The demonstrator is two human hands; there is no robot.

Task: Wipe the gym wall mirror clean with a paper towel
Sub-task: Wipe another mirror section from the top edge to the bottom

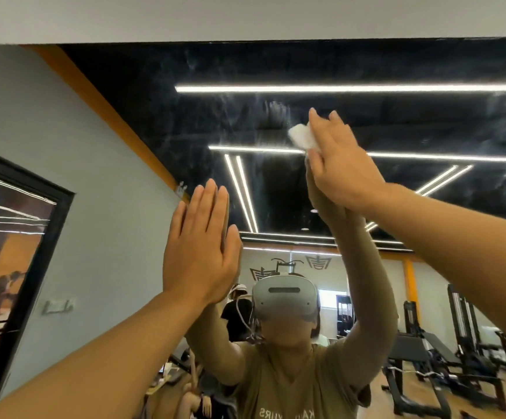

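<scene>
The wall mirror fills most of the view and shows whitish smears and streaks across its upper part. My right hand is raised high and presses a crumpled white paper towel against the glass. Only part of the towel shows past my fingers. My left hand lies flat on the mirror lower down and to the left, fingers straight and close together, holding nothing. My own reflection with both arms up appears below the hands.
The mirror's top edge meets a pale wall band above. A grey wall with an orange stripe and a black-framed picture shows at the left. Gym benches and machines and other people appear in the reflection.
</scene>
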